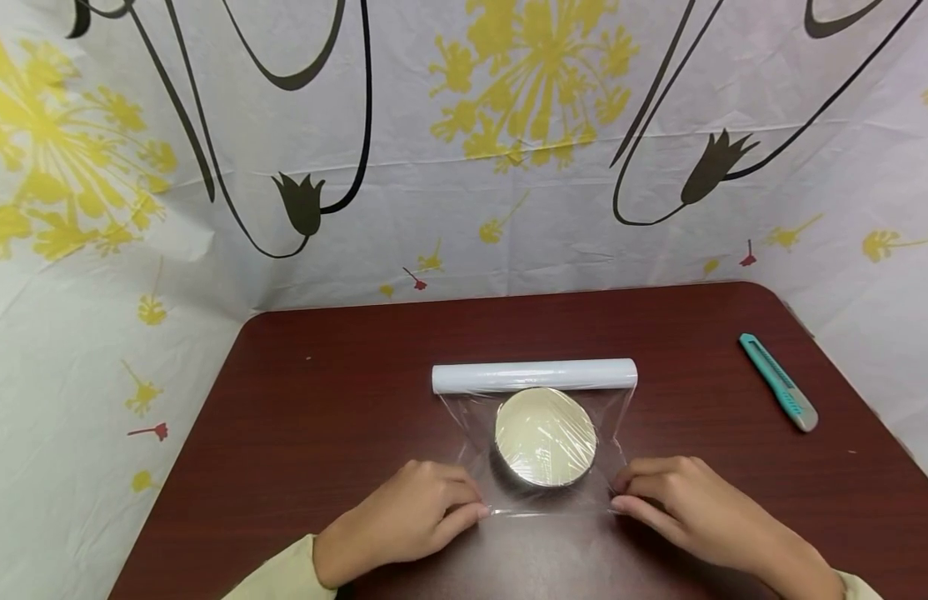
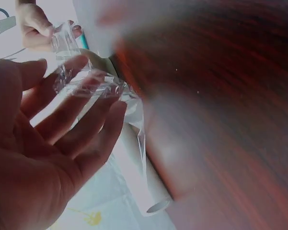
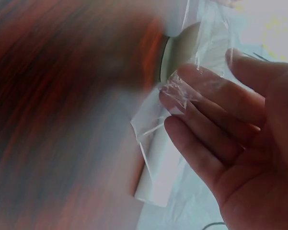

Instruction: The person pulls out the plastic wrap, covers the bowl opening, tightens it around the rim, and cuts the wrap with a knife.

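Observation:
A sheet of clear cling film [image 1: 520,500] stretches from its white roll [image 1: 535,377] toward the front of the table. Under the film sits a round, cream-coloured dish [image 1: 546,437], close in front of the roll. My left hand [image 1: 411,512] pinches the film's near left corner between thumb and fingers. At the near right corner, my right hand [image 1: 692,512] holds the film the same way. Crumpled film [image 2: 93,86] lies over the left fingers in the left wrist view. The right wrist view shows film gathered at the right fingertips [image 3: 171,98], beside the dish [image 3: 179,52].
A teal and grey box cutter [image 1: 779,382] lies toward the right side of the dark red-brown wooden table [image 1: 344,400]. Behind and beside the table hangs a white sheet [image 1: 389,192] printed with yellow flowers and dark stems.

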Available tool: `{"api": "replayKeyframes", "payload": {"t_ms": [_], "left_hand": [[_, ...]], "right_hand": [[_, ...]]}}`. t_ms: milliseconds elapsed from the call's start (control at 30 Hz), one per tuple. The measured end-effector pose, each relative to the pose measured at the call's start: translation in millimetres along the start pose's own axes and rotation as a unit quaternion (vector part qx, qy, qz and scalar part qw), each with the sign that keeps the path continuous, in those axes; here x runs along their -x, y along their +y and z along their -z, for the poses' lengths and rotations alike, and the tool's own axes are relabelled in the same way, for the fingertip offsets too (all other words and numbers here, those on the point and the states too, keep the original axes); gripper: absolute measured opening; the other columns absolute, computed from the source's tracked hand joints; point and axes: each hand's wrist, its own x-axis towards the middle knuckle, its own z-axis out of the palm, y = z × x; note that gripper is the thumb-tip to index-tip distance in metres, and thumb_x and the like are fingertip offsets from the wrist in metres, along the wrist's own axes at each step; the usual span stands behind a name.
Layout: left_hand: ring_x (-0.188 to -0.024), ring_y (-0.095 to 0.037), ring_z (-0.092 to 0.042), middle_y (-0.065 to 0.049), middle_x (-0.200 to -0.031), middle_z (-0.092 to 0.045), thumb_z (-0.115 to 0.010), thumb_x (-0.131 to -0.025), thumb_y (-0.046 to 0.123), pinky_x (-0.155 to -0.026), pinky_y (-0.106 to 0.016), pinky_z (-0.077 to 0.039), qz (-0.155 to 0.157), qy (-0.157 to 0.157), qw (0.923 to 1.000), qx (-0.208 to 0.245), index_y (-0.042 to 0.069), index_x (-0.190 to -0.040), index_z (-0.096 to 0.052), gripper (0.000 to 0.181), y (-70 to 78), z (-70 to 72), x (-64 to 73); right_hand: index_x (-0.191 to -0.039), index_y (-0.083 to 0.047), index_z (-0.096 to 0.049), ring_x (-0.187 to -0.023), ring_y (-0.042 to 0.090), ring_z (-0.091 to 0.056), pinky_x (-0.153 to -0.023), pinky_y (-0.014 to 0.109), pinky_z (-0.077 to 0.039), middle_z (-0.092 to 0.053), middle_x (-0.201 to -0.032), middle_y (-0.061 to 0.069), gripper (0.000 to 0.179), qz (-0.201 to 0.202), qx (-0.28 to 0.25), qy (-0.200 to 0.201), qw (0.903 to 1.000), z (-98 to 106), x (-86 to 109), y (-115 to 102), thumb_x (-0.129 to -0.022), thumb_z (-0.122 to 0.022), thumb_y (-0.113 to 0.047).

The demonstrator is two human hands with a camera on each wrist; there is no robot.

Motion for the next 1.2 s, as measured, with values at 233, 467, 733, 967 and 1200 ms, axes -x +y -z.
{"api": "replayKeyframes", "payload": {"t_ms": [233,467,733,967,1200], "left_hand": [[-0.071,0.004,-0.060,0.013,-0.079,-0.067,-0.077,-0.105,0.031,-0.062,-0.019,-0.054,0.052,0.018,0.9984,-0.008,0.019,-0.082,-0.080,0.026,-0.4,-4.4,-6.0],[-0.060,0.004,-0.042,0.015,-0.068,-0.055,-0.081,-0.102,0.031,-0.051,-0.017,-0.041,0.089,0.047,0.9949,0.000,0.019,-0.069,-0.072,0.036,0.1,-9.9,-12.5],[-0.059,0.004,-0.051,0.018,-0.067,-0.062,-0.094,-0.088,0.039,-0.051,-0.027,-0.049,0.139,0.040,0.9889,-0.033,0.027,-0.065,-0.069,0.036,0.3,-14.7,-19.4],[-0.061,-0.007,-0.064,0.017,-0.068,-0.060,-0.097,-0.083,0.044,-0.051,-0.031,-0.053,0.119,0.018,0.9884,-0.092,0.026,-0.064,-0.067,0.040,-1.3,-16.7,-25.9],[-0.057,-0.012,-0.064,0.014,-0.068,-0.062,-0.096,-0.084,0.046,-0.045,-0.030,-0.049,0.091,0.022,0.9845,-0.148,0.024,-0.070,-0.065,0.040,-3.9,-19.4,-28.1]], "right_hand": [[-0.084,-0.035,-0.069,-0.071,-0.014,-0.049,-0.059,0.007,-0.041,-0.060,-0.086,-0.029,0.034,-0.025,0.015,0.030,0.9991,-9,-3.1,5,-0.085,-0.095,-0.013],[-0.096,-0.025,-0.058,-0.065,-0.014,-0.049,-0.054,0.008,-0.040,-0.058,-0.078,-0.029,0.047,-0.092,0.008,0.033,0.9952,-12,-5.0,6,-0.078,-0.100,-0.017],[-0.153,-0.003,-0.046,-0.063,-0.010,-0.053,-0.059,0.013,-0.046,-0.058,-0.075,-0.029,0.096,-0.128,-0.039,0.024,0.9907,-12,-13.8,5,-0.076,-0.102,-0.011],[-0.167,0.000,-0.034,-0.061,-0.010,-0.050,-0.056,0.017,-0.047,-0.055,-0.074,-0.030,0.116,-0.129,-0.011,-0.002,0.9916,-11,-20.9,8,-0.075,-0.104,-0.015],[-0.169,0.001,-0.026,-0.060,-0.010,-0.045,-0.054,0.023,-0.045,-0.050,-0.073,-0.030,0.124,-0.123,0.020,-0.009,0.9922,-13,-24.4,14,-0.075,-0.104,-0.020]]}}
